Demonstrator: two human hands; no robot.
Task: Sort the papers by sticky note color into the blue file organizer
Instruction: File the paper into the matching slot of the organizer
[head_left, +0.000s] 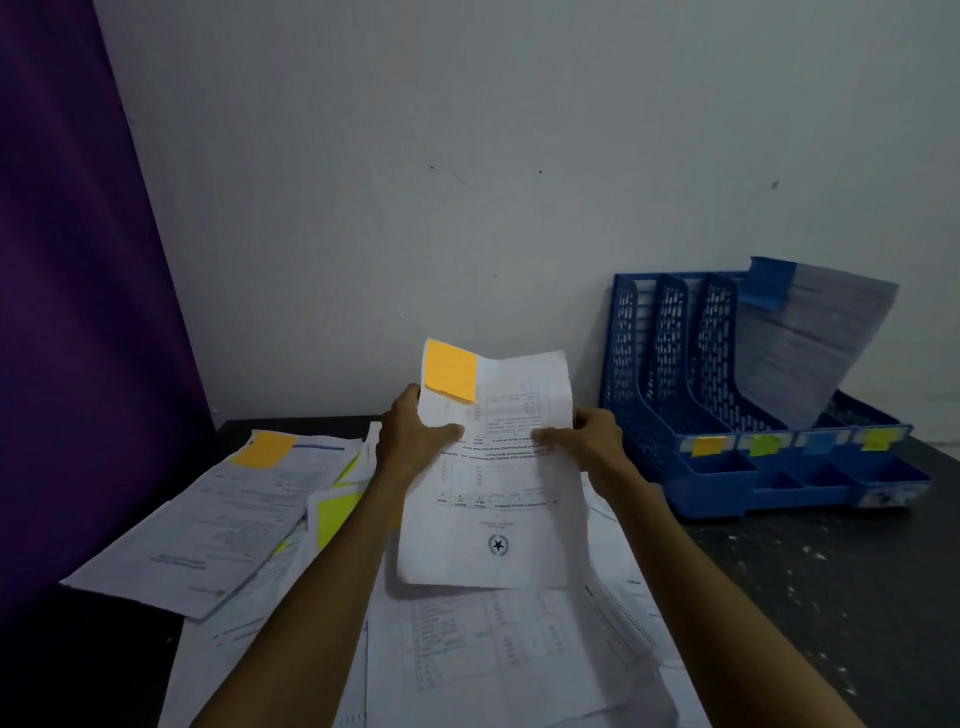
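Paper (493, 493) with an orange sticky note (451, 370) is hanging over the tabletop (831, 597), long axis vertical, left grip (415, 441) and right grip (592, 447) pinching its side edges. Blue file organizer (675, 364) is standing rightward, nearer the right grip, orange tag (709, 446) leftmost.

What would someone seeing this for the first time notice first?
The bright orange sticky note on the sheet held up mid-frame, gripped by the left hand and right hand. At right against the wall stands the blue file organizer, a paper with a blue note leaning in it. Loose papers cover the dark table at left and below.
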